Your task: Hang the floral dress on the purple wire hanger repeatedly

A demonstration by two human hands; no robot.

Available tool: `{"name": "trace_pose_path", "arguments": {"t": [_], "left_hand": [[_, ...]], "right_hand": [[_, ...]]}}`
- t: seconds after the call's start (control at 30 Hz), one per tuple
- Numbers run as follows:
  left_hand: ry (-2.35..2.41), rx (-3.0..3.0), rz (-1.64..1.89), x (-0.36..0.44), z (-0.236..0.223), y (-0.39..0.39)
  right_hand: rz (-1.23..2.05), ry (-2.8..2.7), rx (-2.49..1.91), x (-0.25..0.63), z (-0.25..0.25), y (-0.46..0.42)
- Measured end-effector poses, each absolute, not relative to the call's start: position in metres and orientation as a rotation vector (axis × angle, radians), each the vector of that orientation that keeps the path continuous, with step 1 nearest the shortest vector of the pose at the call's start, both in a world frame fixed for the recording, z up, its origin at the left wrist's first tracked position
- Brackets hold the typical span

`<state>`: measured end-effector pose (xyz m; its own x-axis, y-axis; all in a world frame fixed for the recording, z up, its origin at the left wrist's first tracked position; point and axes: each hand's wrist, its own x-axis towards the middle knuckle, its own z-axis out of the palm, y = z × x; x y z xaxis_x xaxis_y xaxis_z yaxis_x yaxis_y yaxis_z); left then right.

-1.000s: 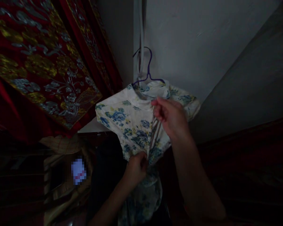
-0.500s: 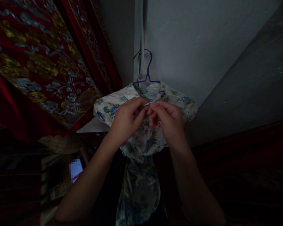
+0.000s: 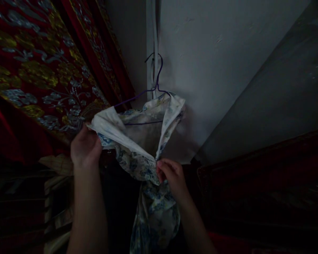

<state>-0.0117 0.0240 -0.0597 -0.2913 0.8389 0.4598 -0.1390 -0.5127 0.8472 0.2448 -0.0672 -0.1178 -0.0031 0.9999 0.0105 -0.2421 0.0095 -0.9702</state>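
A white garment with blue flowers hangs on a purple wire hanger hooked on a strap against the grey wall. Its front is spread open, showing the pale inside. My left hand is closed on the garment's left edge and holds it out to the left. Lower down, my right hand pinches the cloth near the middle, where the two sides meet. The rest of the garment droops between my forearms.
A red cloth with gold and silver embroidery hangs at the left. Beige fabric lies in shadow below it. The grey wall stands behind, with dark red furniture at the right.
Both hands were together at the collar; now the left hand has pulled the left side out and the right hand has dropped lower. The garment has opened and the hanger has tilted.
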Motion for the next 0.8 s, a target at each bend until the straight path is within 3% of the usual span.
{"name": "trace_pose_path", "arguments": {"t": [0.1,0.3,0.43,0.53,0.67,0.8], "left_hand": [[0.873,0.665,1.739,0.011,-0.114,0.006],[1.01,0.743,1.369,0.087,-0.172,-0.049],[1.059,0.975,1.409,0.094,-0.161,-0.059],[0.844,0.966,1.503,0.096,-0.14,-0.064],[0.651,1.016,1.458,0.111,-0.118,-0.08],[0.632,1.262,1.337,0.12,-0.106,-0.097]], "right_hand": [[1.374,-1.046,-1.021,0.234,-0.116,-0.085],[1.391,-0.893,-1.06,0.232,-0.13,-0.09],[1.405,-1.132,-1.189,0.254,-0.139,-0.092],[1.309,-1.334,-1.285,0.266,-0.135,-0.087],[0.973,-0.996,-1.256,0.264,-0.128,-0.079],[1.106,-0.904,-1.153,0.254,-0.125,-0.084]]}}
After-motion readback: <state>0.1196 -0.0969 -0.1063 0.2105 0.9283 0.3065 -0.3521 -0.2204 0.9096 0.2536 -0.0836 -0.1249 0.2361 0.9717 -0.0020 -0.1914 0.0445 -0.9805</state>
